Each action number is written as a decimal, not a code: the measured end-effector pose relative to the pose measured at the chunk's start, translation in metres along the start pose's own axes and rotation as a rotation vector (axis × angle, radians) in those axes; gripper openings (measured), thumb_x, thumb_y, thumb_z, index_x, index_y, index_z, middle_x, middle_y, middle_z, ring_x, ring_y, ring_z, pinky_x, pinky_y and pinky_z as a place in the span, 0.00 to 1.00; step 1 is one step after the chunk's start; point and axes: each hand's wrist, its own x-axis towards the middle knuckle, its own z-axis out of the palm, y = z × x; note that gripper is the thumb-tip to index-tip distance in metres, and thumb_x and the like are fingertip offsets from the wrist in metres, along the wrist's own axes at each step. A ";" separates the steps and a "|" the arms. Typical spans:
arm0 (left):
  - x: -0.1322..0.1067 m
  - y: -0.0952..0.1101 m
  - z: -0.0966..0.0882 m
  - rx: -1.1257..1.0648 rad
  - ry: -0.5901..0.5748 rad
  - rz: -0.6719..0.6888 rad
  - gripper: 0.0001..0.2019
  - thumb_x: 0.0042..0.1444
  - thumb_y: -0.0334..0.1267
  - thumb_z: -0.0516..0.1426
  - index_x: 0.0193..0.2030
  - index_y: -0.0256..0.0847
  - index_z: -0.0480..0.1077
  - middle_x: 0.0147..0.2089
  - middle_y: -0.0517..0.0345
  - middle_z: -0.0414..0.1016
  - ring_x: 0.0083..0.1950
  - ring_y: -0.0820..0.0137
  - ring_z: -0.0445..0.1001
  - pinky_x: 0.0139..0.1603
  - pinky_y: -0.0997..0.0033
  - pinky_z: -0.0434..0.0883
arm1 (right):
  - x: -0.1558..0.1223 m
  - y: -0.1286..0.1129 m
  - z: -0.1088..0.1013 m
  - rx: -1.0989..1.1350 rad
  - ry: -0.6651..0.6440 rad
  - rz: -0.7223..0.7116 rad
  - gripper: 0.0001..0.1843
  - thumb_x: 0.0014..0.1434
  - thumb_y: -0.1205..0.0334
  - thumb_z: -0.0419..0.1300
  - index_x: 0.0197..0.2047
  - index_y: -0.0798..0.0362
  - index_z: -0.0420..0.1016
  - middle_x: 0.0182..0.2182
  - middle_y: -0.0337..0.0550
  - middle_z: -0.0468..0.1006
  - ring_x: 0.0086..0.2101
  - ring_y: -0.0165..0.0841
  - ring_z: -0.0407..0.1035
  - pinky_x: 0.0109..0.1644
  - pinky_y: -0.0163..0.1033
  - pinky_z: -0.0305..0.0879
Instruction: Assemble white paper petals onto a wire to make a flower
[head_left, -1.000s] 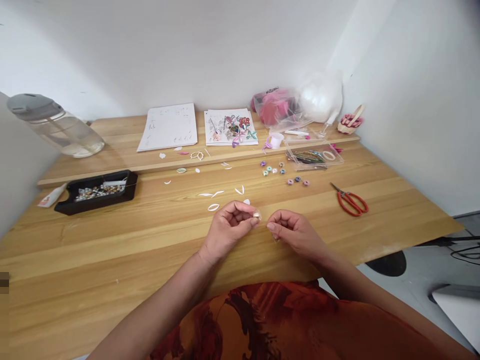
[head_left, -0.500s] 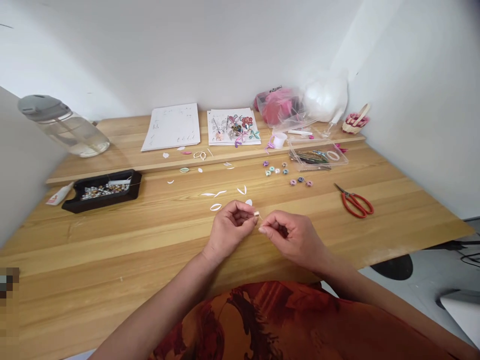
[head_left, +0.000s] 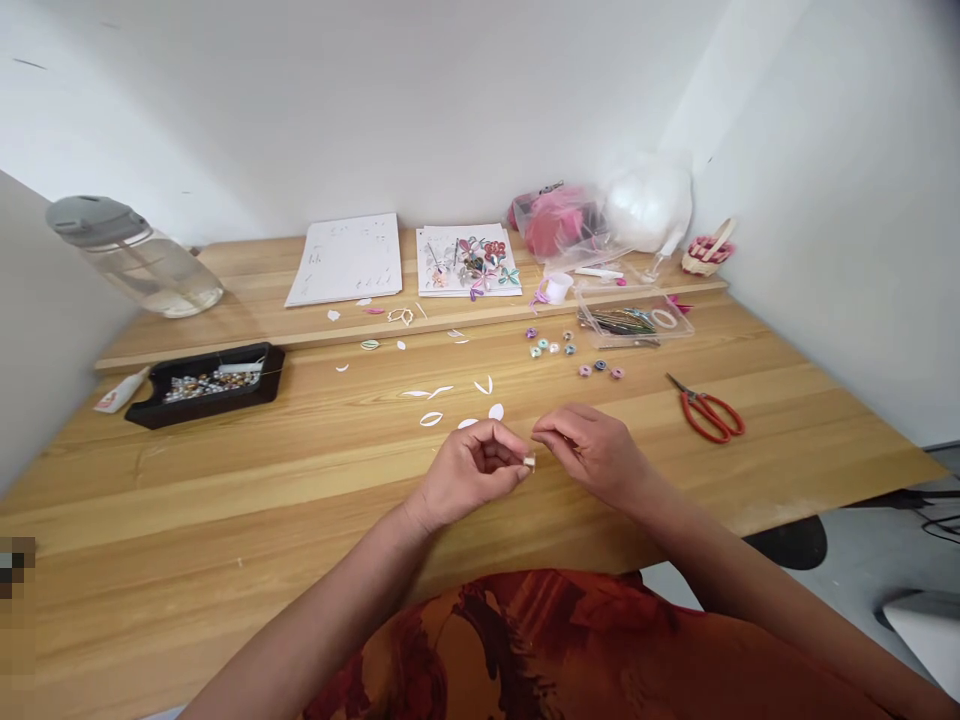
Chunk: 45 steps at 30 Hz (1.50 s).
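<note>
Between thumb and forefinger, my left hand [head_left: 480,468] pinches a small bobbin [head_left: 529,461] with a pale winding. Just to its upper right is my right hand [head_left: 589,448], its thumb and forefinger pressed together on a thread too fine to follow clearly here. The two hands are close but apart, low above the wooden table [head_left: 300,520]. White paper petal shapes [head_left: 431,419] lie beyond my left hand, one partly behind its fingers. Several small coloured bobbins [head_left: 553,347] sit past my right hand.
Red-handled scissors [head_left: 709,415] lie at the right. A clear box [head_left: 679,322] of tools stands behind. At the left are a black tray [head_left: 206,412] of beads and a water bottle [head_left: 142,270]. Paper stacks [head_left: 349,255] and flower ornaments [head_left: 480,262] rest on the raised shelf.
My left hand has moved slightly right and toward me with the bobbin. My right hand has lifted a little away from it; the pale strand between them is now hard to see.
</note>
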 end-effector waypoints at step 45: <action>0.008 -0.003 -0.002 -0.200 0.206 0.035 0.14 0.43 0.37 0.68 0.36 0.37 0.72 0.32 0.59 0.76 0.31 0.75 0.74 0.39 0.71 0.73 | -0.006 -0.019 0.018 0.776 -0.093 0.512 0.09 0.61 0.57 0.59 0.34 0.52 0.67 0.24 0.35 0.70 0.22 0.25 0.59 0.26 0.33 0.55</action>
